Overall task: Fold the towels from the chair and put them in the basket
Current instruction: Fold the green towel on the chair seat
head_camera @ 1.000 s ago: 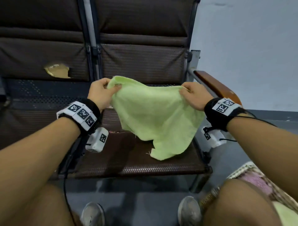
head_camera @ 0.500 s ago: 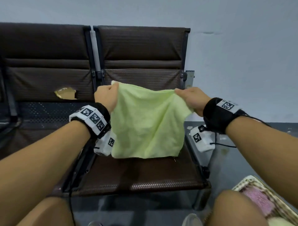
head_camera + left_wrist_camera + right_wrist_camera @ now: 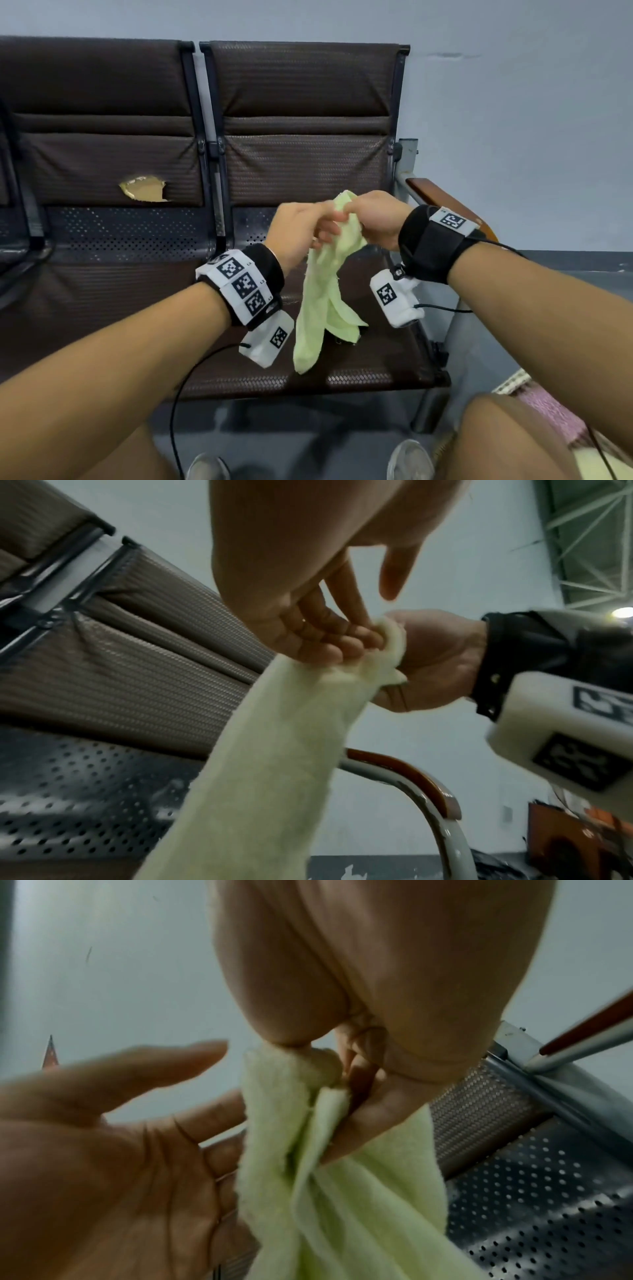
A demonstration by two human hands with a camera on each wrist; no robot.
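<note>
Bringing green towel (image 3: 320,301) corners together above the chair (image 3: 370,356) seat: right hand (image 3: 375,219) pinches both, left hand (image 3: 301,229) fingers relaxed, handing off.

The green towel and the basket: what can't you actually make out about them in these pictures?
- Basket, head view: cut off by the frame edge and hidden behind a knee; contents mostly unseen.
- Green towel, top corners: covered by the left hand and right hand.
- Its lower end: leaves both wrist views.
</note>
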